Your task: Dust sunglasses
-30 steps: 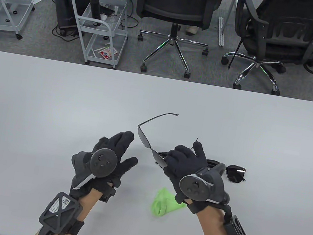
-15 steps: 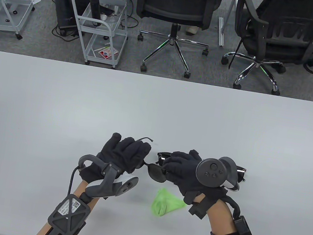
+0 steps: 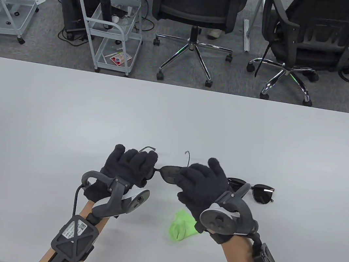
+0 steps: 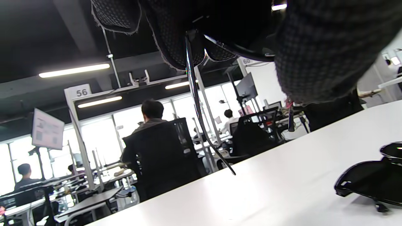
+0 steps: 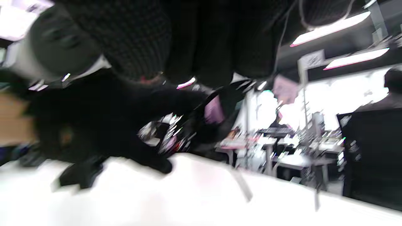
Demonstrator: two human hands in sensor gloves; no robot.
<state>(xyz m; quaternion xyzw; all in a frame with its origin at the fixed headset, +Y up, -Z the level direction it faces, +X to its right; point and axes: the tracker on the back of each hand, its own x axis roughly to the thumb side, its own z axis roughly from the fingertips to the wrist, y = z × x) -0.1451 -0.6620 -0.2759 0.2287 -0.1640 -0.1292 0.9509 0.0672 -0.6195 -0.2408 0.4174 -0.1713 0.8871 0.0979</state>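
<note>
In the lower middle of the table view, both hands hold a thin-framed pair of sunglasses (image 3: 169, 172) above the white table (image 3: 64, 113). The left hand (image 3: 130, 168) curls its fingers around the left end; the right hand (image 3: 200, 185) grips the right lens. A second pair of sunglasses (image 3: 259, 192) lies right of the hands, and a green cloth (image 3: 182, 226) lies below them.

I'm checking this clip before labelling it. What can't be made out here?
- Held sunglasses: one lens shows in the table view; the hands cover the rest.
- Spare sunglasses: left part behind the right hand.
- Cloth: right edge under the right wrist.
- Right wrist view: motion blur, no grip detail.
- Left wrist view: left hand dark against backlight.
</note>
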